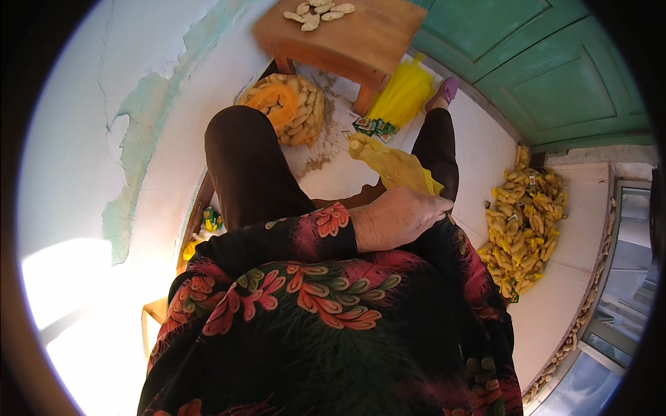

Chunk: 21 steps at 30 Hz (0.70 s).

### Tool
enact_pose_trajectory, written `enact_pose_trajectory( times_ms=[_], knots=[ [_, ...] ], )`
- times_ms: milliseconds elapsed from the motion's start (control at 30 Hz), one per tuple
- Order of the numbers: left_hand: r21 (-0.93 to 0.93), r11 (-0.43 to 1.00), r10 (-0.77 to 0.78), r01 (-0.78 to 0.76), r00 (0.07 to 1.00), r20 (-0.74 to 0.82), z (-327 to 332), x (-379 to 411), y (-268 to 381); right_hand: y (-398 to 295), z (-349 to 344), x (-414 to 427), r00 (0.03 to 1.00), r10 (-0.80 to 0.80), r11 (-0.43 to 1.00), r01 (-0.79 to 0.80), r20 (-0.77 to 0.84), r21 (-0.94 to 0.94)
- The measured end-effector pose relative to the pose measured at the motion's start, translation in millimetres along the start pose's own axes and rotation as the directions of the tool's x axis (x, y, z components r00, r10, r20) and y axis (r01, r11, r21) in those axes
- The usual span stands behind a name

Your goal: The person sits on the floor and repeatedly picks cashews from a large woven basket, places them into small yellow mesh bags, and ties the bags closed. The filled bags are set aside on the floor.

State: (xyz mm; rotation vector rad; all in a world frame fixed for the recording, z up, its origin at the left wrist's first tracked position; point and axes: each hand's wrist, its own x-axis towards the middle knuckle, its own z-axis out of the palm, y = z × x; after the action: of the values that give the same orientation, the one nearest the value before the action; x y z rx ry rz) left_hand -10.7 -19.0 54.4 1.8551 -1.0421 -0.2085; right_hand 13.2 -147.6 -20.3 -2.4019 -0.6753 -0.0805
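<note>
Over my lap, my left hand (398, 218) has its fingers curled at the gathered end of a yellow mesh bag (398, 165). Pale, lumpy root-like pieces fill the bag, which stretches away from the hand between my knees. My right hand is hidden; its sleeve runs down along my right side. On the floor ahead lies a bundle of yellow mesh bags (403, 93) with green printed tags (375, 127) at the near end. A large orange mesh sack (299, 112) of the same pale pieces stands beyond my left knee.
A low wooden table (343, 34) ahead bears several loose pale pieces (317, 13). Along the right lies a heap of filled yellow mesh bags (525, 223). Green panelled doors (551, 78) stand at the back right, a peeling wall (151, 119) at left. More pieces line the window ledge (577, 327).
</note>
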Motion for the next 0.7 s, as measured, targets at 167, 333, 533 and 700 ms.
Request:
enact_pose_trajectory(
  times_ms=[167, 333, 533, 700],
  knots=[
    [-0.175, 0.961, 0.244, -0.212, 0.953, 0.183, 28, 6, -5, 2, -18, -39, 0.844, 0.378, 0.885, -0.209, 0.380, -0.416],
    [-0.412, 0.886, 0.336, -0.211, 0.905, 0.260, 50, 13, -4, -3, -41, -74, 0.882, 0.392, 0.910, -0.329, 0.262, -0.251],
    [-0.351, 0.910, 0.345, -0.219, 0.869, 0.353, 58, 18, -5, -10, -43, -102, 0.855, 0.479, 0.856, -0.506, 0.200, 0.110],
    [-0.348, 0.912, 0.339, -0.215, 0.875, 0.346, 61, 18, -2, -8, -38, -103, 0.813, 0.552, 0.738, -0.579, 0.185, 0.346]
  ],
)
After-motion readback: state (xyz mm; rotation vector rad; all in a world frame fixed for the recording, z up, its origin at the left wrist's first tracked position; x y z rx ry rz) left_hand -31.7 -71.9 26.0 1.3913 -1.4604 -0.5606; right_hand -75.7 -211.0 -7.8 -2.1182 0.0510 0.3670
